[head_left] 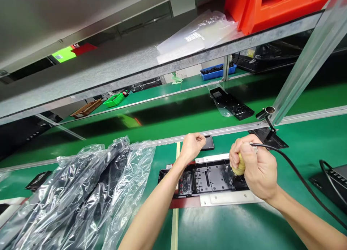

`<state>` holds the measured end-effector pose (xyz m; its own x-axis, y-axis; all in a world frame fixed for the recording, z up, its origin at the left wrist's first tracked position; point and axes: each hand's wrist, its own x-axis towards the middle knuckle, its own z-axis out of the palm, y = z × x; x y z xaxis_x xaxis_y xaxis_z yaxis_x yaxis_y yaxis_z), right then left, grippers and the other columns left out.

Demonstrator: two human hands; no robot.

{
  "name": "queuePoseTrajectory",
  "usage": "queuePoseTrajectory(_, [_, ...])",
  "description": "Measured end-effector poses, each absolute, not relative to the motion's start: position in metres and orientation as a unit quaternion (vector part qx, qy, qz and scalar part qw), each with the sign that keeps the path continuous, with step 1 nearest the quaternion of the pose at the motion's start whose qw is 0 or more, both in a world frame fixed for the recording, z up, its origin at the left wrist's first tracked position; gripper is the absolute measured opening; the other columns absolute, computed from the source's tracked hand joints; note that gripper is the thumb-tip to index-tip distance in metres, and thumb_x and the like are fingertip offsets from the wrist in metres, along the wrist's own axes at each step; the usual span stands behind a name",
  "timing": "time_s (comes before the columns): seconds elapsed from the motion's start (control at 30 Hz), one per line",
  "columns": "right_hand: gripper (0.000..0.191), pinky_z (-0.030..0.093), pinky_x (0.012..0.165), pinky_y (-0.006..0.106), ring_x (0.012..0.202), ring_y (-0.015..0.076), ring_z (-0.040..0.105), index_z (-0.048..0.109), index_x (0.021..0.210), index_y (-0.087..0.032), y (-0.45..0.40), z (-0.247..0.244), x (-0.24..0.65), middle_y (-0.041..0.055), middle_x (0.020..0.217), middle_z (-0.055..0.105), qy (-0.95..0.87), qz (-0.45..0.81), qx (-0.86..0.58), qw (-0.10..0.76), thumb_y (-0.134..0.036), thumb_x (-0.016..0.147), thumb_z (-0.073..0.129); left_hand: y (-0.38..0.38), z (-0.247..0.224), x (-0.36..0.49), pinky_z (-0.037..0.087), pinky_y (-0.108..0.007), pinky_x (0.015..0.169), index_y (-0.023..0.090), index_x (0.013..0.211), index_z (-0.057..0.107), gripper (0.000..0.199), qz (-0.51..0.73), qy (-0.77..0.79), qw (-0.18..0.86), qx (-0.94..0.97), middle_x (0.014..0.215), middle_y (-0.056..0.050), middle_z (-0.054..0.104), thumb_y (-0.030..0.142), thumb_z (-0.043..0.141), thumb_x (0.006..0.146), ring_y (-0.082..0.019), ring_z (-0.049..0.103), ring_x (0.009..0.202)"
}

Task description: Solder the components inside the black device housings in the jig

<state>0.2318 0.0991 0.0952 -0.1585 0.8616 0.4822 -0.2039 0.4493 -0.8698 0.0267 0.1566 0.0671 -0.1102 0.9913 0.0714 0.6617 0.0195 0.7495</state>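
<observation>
Gripping a yellow tool in closed right hand over black case. Curling left hand shut by small tray, contents unclear.

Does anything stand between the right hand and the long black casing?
Only the yellow tool in the right hand, over the right end of the black casing. Nothing else shows, though the hand hides part.
</observation>
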Motion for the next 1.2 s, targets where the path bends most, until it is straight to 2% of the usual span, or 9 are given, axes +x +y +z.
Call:
queuePoseTrajectory(0.17, [0.037, 0.043, 0.053, 0.028, 0.063, 0.0124, 0.055, 0.054, 0.076, -0.021, 0.099, 0.099, 0.231, 0.0013, 0.074, 0.052, -0.658, 0.380, -0.255, 0.598, -0.033, 0.111, 0.047, 0.078, 0.088, 0.029, 0.047, -0.025, 0.071, 0.018, 0.084, 0.077, 0.014, 0.327, 0.659, 0.275, 0.618, 0.083, 0.000, 0.077, 0.019, 0.063, 0.087, -0.015, 0.066, 0.076])
queuePoseTrajectory(0.27, [0.042, 0.042, 0.052, 0.027, 0.059, 0.0105, 0.053, 0.052, 0.071, -0.020, 0.100, 0.103, 0.231, 0.0007, 0.071, 0.052, -0.675, 0.351, -0.260, 0.595, -0.031, 0.112, 0.045, 0.041, 0.088, 0.032, 0.044, -0.027, 0.068, 0.020, 0.088, 0.077, 0.015, 0.305, 0.667, 0.277, 0.621, 0.083, 0.001, 0.076, 0.020, 0.063, 0.090, -0.014, 0.061, 0.071])
queuePoseTrajectory(0.37, [0.047, 0.040, 0.050, 0.026, 0.057, 0.0091, 0.051, 0.051, 0.067, -0.020, 0.101, 0.106, 0.230, 0.0007, 0.069, 0.052, -0.682, 0.328, -0.270, 0.595, -0.031, 0.112, 0.043, 0.021, 0.082, 0.033, 0.045, -0.028, 0.074, 0.021, 0.091, 0.075, 0.015, 0.279, 0.645, 0.271, 0.658, 0.087, 0.001, 0.075, 0.016, 0.062, 0.093, -0.015, 0.063, 0.079])
queuePoseTrajectory(0.6, [0.049, 0.037, 0.046, 0.026, 0.046, 0.0049, 0.045, 0.052, 0.067, -0.019, 0.100, 0.105, 0.229, -0.0013, 0.069, 0.050, -0.679, 0.330, -0.272, 0.597, -0.032, 0.113, 0.043, 0.014, 0.066, 0.038, 0.049, -0.037, 0.087, 0.019, 0.098, 0.070, 0.013, 0.224, 0.585, 0.198, 0.754, 0.098, -0.004, 0.072, 0.016, 0.058, 0.102, -0.022, 0.064, 0.093])
queuePoseTrajectory(0.93, [0.048, 0.038, 0.049, 0.027, 0.055, 0.0079, 0.049, 0.053, 0.067, -0.019, 0.100, 0.108, 0.228, 0.0006, 0.073, 0.050, -0.674, 0.329, -0.273, 0.603, -0.032, 0.112, 0.044, 0.014, 0.058, 0.036, 0.053, -0.040, 0.088, 0.022, 0.105, 0.075, 0.017, 0.226, 0.562, 0.164, 0.779, 0.101, -0.003, 0.075, 0.015, 0.059, 0.103, -0.022, 0.066, 0.094])
queuePoseTrajectory(1.2, [0.048, 0.036, 0.046, 0.026, 0.053, 0.0070, 0.047, 0.052, 0.067, -0.019, 0.099, 0.107, 0.228, 0.0008, 0.074, 0.050, -0.673, 0.336, -0.275, 0.599, -0.033, 0.112, 0.044, 0.007, 0.055, 0.033, 0.056, -0.042, 0.091, 0.022, 0.117, 0.075, 0.021, 0.257, 0.556, 0.144, 0.778, 0.110, -0.005, 0.076, 0.018, 0.058, 0.104, -0.022, 0.067, 0.100])
